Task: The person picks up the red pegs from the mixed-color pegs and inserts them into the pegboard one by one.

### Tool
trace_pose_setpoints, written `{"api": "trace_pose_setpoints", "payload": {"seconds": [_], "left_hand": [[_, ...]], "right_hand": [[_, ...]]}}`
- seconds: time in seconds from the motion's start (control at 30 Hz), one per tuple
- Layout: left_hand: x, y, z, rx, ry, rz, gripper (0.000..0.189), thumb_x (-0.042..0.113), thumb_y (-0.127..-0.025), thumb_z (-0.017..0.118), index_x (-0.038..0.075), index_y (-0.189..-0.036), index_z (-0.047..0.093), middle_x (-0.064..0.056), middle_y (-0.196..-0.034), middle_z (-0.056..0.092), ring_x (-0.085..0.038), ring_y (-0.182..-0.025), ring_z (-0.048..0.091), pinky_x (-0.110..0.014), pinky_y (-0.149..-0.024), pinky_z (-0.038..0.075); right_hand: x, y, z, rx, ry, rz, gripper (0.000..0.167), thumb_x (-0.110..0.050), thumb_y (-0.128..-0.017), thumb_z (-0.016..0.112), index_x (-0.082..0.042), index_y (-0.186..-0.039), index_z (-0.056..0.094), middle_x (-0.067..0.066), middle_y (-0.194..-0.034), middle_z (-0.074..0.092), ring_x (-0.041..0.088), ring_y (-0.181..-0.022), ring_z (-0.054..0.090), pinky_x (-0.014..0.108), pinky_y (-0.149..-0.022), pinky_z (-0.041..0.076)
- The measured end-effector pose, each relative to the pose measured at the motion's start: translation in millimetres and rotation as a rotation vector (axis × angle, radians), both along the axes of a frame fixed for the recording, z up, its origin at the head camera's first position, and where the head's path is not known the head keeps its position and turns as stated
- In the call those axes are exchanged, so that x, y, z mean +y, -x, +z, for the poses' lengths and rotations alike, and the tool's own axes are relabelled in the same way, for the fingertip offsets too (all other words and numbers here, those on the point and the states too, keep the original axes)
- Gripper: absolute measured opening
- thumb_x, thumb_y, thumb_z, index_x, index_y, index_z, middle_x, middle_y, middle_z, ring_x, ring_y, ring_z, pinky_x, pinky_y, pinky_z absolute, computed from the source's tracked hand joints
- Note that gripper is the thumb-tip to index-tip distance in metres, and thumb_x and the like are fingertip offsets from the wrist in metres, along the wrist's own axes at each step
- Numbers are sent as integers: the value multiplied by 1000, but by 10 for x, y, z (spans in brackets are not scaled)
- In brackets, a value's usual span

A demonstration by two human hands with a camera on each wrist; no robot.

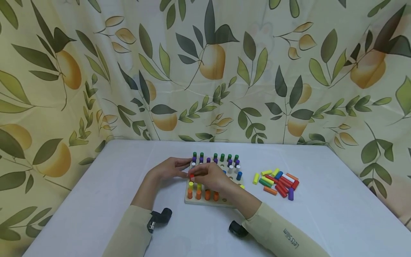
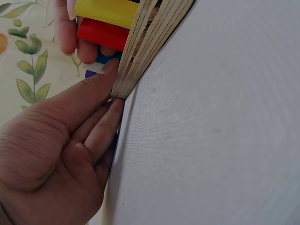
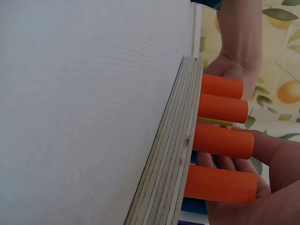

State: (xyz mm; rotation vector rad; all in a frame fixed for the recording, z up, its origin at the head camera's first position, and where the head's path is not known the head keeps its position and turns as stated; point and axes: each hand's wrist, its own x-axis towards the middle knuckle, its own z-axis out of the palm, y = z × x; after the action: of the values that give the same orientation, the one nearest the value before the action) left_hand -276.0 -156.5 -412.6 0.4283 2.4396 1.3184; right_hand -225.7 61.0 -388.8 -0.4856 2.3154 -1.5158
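A wooden pegboard [image 1: 205, 202] lies on the table, its pegs standing in coloured rows. My left hand [image 1: 170, 167] holds the board's left edge, thumb against the upper side and fingers lower down, as the left wrist view shows. Over the board, my right hand [image 1: 210, 175] pinches a red peg [image 2: 103, 34] at the left end of its row. That peg stands upright against the board's face; its base is partly hidden. Nearest the front edge are orange pegs [image 3: 222, 140], with a yellow peg [image 2: 108, 11] behind. The right hand covers part of the middle rows.
To the right of the board lies a loose pile of red pegs [image 1: 282, 187], yellow pegs [image 1: 255, 178], an orange peg [image 1: 270, 191], a purple peg [image 1: 290, 194] and others. A white cloth covers the table [image 1: 96, 214]. A patterned curtain [image 1: 199, 107] hangs behind it.
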Motion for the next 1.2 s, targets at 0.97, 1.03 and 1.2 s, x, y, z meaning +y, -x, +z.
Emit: {"api": "trace_pose_setpoints", "payload": {"seconds": [0.97,1.03,1.2], "left_hand": [[-17,-10,-11,5,0,3,67,17,-91,81,16,-152,54,0,-146,58,-25,-149,35,-55,-121,26],[-15,-14,-14,-2,-19,-3,68,16,-91,82,14,-152,54,-2,-147,58,-24,-148,37,-54,-121,26],[-23,-30,-9,-1,-29,-12,67,13,-91,81,13,-152,54,-4,-148,56,-24,-147,39,-53,-121,26]], "right_hand": [[82,-37,180,13,53,-2,24,-4,-99,68,-2,-122,74,8,-118,74,21,-110,68,34,-94,57],[96,-31,184,15,50,-15,23,-4,-99,68,-3,-121,74,9,-118,74,21,-110,68,36,-95,56],[129,-24,236,19,35,-50,22,-6,-99,69,-7,-120,76,9,-120,74,19,-109,68,40,-100,54]]}}
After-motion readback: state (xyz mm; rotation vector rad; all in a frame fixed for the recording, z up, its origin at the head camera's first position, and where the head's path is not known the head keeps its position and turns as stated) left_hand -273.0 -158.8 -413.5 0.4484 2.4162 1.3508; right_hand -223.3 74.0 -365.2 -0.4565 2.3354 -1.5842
